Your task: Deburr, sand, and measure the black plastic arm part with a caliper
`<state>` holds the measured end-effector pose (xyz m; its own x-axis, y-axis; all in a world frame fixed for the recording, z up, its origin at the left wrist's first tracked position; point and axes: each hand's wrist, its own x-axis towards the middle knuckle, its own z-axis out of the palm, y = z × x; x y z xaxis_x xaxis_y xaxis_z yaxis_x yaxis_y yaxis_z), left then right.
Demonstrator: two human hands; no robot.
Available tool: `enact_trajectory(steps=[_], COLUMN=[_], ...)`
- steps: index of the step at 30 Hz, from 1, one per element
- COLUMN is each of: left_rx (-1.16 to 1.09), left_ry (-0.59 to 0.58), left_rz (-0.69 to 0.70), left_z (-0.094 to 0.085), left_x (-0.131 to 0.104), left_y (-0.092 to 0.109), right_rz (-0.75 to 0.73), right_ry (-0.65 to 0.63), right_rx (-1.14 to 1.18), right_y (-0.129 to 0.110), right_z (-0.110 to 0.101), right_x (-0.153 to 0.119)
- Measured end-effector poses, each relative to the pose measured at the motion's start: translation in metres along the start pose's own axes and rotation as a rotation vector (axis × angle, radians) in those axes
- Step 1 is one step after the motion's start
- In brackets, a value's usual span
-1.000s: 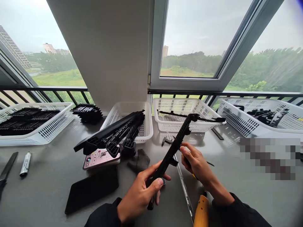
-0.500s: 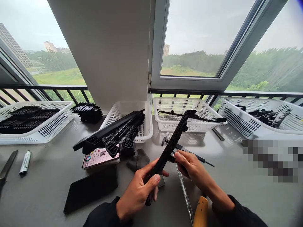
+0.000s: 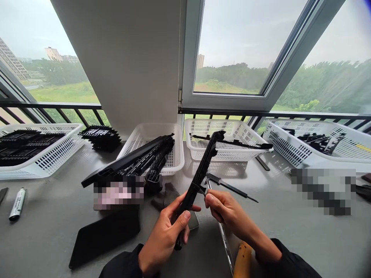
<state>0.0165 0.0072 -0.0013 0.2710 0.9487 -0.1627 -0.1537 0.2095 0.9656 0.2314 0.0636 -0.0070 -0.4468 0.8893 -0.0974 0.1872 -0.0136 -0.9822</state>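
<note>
My left hand [image 3: 162, 231] is wrapped round the lower end of a long, narrow black plastic part [image 3: 199, 170], held tilted with its hooked top end up and to the right. My right hand [image 3: 223, 208] is closed in a pinch beside the part's middle. A thin dark piece [image 3: 199, 188] runs from the part to those fingertips; whether it belongs to the part or is a separate small tool, I cannot tell. Behind my right hand a dark caliper [image 3: 232, 187] lies on the grey table [image 3: 275, 235].
White baskets [image 3: 156, 127] stand along the window side, with black plastic parts [image 3: 139, 158] leaning out of one. A black flat panel [image 3: 107, 235], a marker [image 3: 17, 204], a metal strip [image 3: 226, 245] and a yellow handle [image 3: 242, 258] lie nearer me.
The view has turned slightly right. My right hand has drawn a little down from the black part, and the thin piece between them now shows more. The left hand keeps its hold.
</note>
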Motion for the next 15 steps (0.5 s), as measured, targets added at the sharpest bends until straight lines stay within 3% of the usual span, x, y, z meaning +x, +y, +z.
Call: enact_trajectory(steps=[9,15], left_rx=[0.004,-0.045], left_ry=[-0.106,-0.103], left_rz=[-0.009,-0.037], left_z=[-0.0033,-0.0084], left_x=[-0.0044,-0.0076], left_y=[0.0039,0.0056], right_rz=[-0.007,-0.015], right_ry=[0.087,0.133], right_rx=[-0.065,-0.106], right_y=[-0.0009,0.0006], right_z=[-0.0017,-0.0048], right_x=[0.0022,0.0024])
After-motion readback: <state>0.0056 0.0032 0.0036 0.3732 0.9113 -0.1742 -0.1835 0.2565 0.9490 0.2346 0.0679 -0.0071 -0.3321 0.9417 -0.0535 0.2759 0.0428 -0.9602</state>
